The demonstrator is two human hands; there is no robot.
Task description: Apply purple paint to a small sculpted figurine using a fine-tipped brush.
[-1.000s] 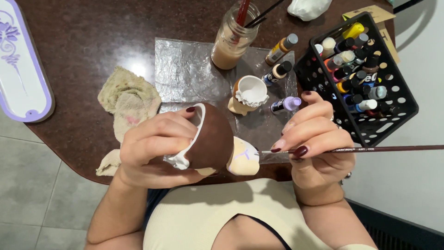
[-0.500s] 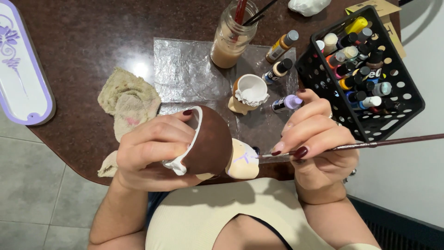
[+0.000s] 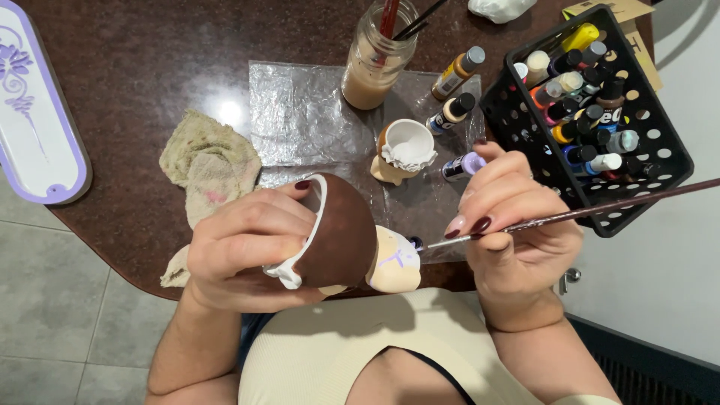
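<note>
Left hand (image 3: 247, 251) gripped the brown-and-cream ceramic figurine (image 3: 352, 247), fingers wrapped over its white rim, holding it above the table edge (image 3: 127, 247) near the torso. Right hand (image 3: 514, 225) pinched a thin paintbrush (image 3: 592, 210) between thumb and fingertips, bristles touching the figurine's cream base. Second small figurine (image 3: 403, 150) sat on plastic sheet (image 3: 300, 112); black paint basket (image 3: 645, 150) at right.

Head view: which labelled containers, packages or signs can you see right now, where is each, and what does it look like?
Paint bottles: three small labelled ones lying on the plastic sheet, caps grey, black and lilac.
Black crate: perforated, at the table's right edge, full of upright paint bottles with caps of many colours.
Cardboard piece: tan, behind the crate, dark print.
Oval plaque: white with lilac rim and flourish, far left.
No screens.
</note>
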